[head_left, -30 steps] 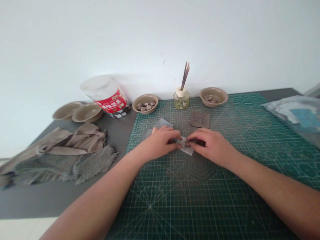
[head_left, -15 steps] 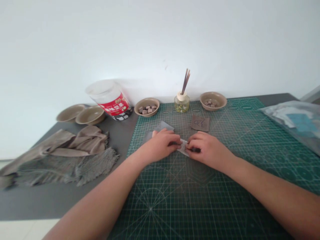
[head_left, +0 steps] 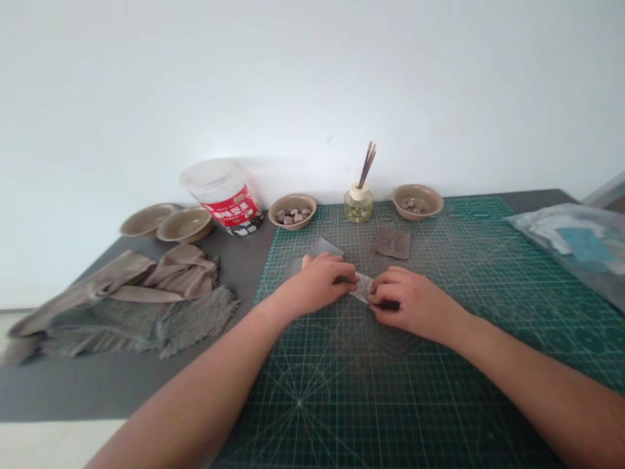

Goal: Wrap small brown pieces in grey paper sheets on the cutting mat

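A light grey strip (head_left: 362, 287), like a small piece of sandpaper, lies between my hands on the green cutting mat (head_left: 390, 404). The bent fingertips of my left hand (head_left: 325, 280) press on its left end. My right hand (head_left: 413, 299) is closed in a pinch at the strip's right end; whatever sits between those fingertips is hidden. Partly under and behind my left hand lies a grey translucent sheet (head_left: 326, 247). Just beyond my right hand is a brown square (head_left: 393, 243) with a handwritten number.
At the back stand a bowl of stones (head_left: 293, 217), a reed diffuser (head_left: 359, 203) and another bowl with small stones (head_left: 418, 200). A red-labelled tub (head_left: 229, 202), two bowls (head_left: 185, 225) and crumpled cloths (head_left: 180, 273) occupy the left. A plastic bag (head_left: 581, 228) lies right.
My right hand has shifted slightly right, away from my left, and more of the strip shows between them. The whole view has also shifted a little.
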